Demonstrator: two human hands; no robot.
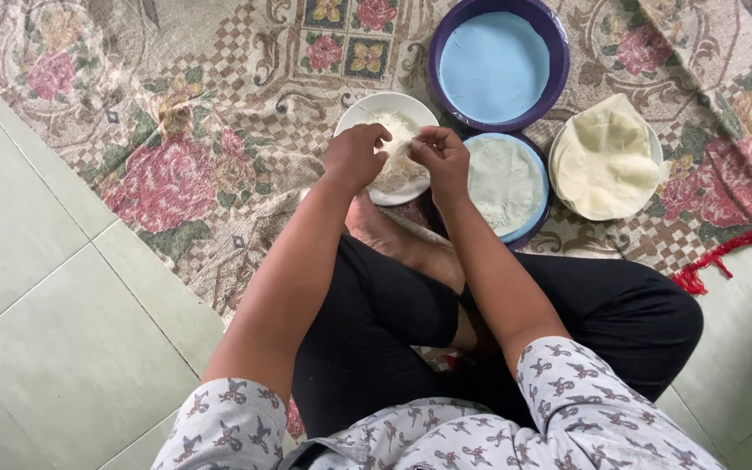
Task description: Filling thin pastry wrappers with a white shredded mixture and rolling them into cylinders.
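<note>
I sit cross-legged on a floral rug. Both hands hover over a white bowl [360,111] of thin white noodles [391,171]. My left hand [354,155] pinches strands of the noodles with curled fingers. My right hand [441,158] is right beside it, fingertips also pinching the same strands. Just right of my right hand lies a blue plate [540,204] with a thin round translucent wrapper [502,178] spread on it.
A purple basin [557,61] holding a light blue disc stands behind the plate. A white plate with a stack of pale wrappers [604,157] sits at the right. The floral rug [176,130] ends in pale floor tiles [36,287] to the left and a red fringe [724,252] at right.
</note>
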